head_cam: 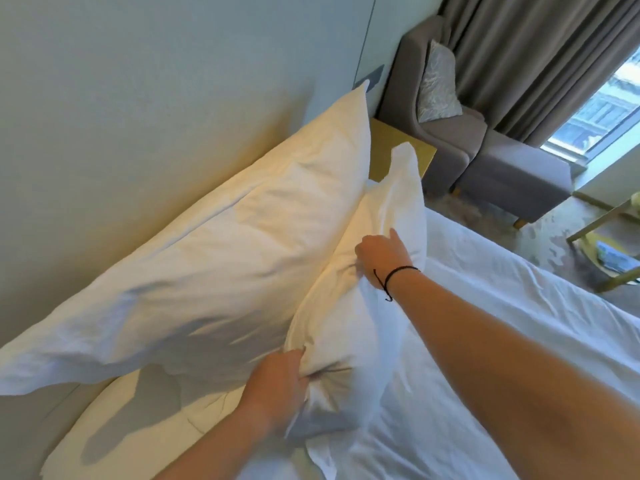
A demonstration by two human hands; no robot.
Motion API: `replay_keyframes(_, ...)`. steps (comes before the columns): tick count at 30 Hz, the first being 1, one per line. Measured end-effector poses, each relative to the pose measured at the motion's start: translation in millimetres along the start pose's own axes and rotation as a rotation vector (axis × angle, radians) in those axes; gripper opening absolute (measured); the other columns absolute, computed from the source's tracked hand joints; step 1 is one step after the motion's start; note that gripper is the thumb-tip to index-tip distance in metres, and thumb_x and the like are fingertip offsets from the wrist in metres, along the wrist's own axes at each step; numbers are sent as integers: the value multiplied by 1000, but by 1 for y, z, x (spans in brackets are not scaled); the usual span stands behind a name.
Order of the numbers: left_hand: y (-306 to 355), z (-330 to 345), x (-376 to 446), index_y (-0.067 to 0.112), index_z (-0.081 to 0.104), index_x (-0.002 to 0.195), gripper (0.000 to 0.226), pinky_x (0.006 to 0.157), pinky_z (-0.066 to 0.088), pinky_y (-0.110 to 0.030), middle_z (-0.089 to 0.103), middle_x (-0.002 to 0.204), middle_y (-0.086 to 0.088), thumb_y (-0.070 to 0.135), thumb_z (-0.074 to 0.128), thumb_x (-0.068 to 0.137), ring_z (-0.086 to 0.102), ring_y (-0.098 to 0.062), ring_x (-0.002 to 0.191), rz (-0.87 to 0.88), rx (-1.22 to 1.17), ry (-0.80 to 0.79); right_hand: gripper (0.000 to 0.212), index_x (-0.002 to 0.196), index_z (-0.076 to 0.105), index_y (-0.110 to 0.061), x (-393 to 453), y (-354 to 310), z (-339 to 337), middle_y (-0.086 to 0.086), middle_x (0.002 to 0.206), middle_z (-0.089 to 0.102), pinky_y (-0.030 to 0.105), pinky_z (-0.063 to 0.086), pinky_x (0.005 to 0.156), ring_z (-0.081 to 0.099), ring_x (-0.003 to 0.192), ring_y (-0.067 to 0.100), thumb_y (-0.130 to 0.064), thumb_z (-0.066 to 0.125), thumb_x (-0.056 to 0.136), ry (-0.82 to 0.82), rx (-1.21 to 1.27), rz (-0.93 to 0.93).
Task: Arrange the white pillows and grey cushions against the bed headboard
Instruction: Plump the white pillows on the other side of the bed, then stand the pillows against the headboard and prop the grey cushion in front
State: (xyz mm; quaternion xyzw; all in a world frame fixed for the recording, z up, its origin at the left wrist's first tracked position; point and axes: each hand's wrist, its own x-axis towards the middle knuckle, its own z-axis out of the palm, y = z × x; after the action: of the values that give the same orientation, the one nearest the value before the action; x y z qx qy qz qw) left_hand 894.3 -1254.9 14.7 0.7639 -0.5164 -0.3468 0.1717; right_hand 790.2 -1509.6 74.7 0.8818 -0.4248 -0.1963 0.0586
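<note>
A large white pillow leans upright against the pale headboard. In front of it stands a second white pillow, tilted against the first. My left hand grips the near lower corner of this front pillow. My right hand, with a black band on the wrist, clutches its upper edge. A grey patterned cushion rests on the armchair beyond the bed.
White bed sheet spreads to the right. A yellow bedside table sits past the pillows. Grey armchair with footstool, grey curtains, a window and a yellow-framed chair fill the far right.
</note>
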Motion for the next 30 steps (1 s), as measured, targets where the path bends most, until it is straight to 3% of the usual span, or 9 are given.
replay_keyframes(3, -36, 12, -18, 22, 66, 102, 28, 81, 52, -36, 72, 106, -6, 44, 55, 87, 65, -30, 100, -179, 2, -6, 42, 137, 40, -36, -41, -34, 65, 0, 159, 16, 62, 3, 116, 6, 149, 22, -18, 41, 98, 57, 420, 150)
replay_keyframes(5, -40, 11, -23, 21, 64, 97, 31, 75, 53, -35, 72, 100, -7, 48, 53, 85, 66, -31, 96, -178, 67, 16, 56, 147, 9, -51, -69, -51, 94, -10, 162, -13, 62, 1, 115, -4, 149, 16, -40, 37, 100, 49, 792, 267)
replay_keyframes(9, -30, -3, -26, 17, 65, 93, 48, 69, 48, -34, 71, 95, -6, 62, 49, 88, 67, -28, 93, -105, 289, 19, 77, 148, -2, -50, -111, -69, 122, -9, 162, -15, 51, 7, 119, -10, 148, 14, -70, 39, 87, -80, 1247, 363)
replay_keyframes(13, -19, -20, -45, 22, 57, 87, 36, 69, 45, -32, 69, 98, -3, 57, 49, 93, 66, -26, 96, -120, 422, -38, 82, 150, 3, -46, -152, -65, 136, -10, 162, -7, 40, 14, 120, -2, 149, 14, -65, 51, 86, -128, 1279, 221)
replay_keyframes(16, -1, -14, -71, 26, 57, 103, 23, 68, 43, -34, 70, 104, -1, 43, 58, 87, 67, -27, 95, -74, 572, 90, 82, 153, 11, -40, -186, -71, 146, -10, 163, 1, 32, 23, 117, 16, 147, 11, -50, 62, 89, -178, 1369, 213)
replay_keyframes(20, 45, 34, -102, 9, 47, 139, 80, 85, 50, -48, 65, 124, -14, 34, 80, 70, 65, -35, 105, 209, 603, 182, 59, 148, 34, -35, -233, -85, 172, -9, 158, 21, 20, 29, 109, 25, 145, 15, -25, 57, 94, -231, 1515, 235)
replay_keyframes(22, 71, 61, -110, 14, 33, 148, 87, 86, 50, -44, 70, 114, -5, 46, 72, 78, 65, -30, 104, 293, 556, 47, 60, 143, 44, -34, -268, -82, 194, -8, 161, 12, 14, 28, 100, 22, 146, 14, -5, 47, 91, -182, 1481, 271)
replay_keyframes(25, 102, 102, -110, 33, 16, 149, 74, 77, 48, -37, 68, 103, 15, 54, 52, 88, 64, -19, 100, 202, 377, -175, 62, 138, 46, -36, -334, -52, 241, -11, 162, 2, 19, 38, 96, 25, 144, 14, -1, 43, 87, -80, 1481, 570)
replay_keyframes(30, 146, 171, -109, 33, 45, 136, 42, 92, 46, -36, 61, 92, 20, 37, 50, 94, 60, -17, 103, 212, 422, -404, 59, 146, 35, -28, -484, 31, 352, 2, 162, 9, 42, 34, 109, 37, 137, 23, -28, 51, 89, -252, 1249, 1259)
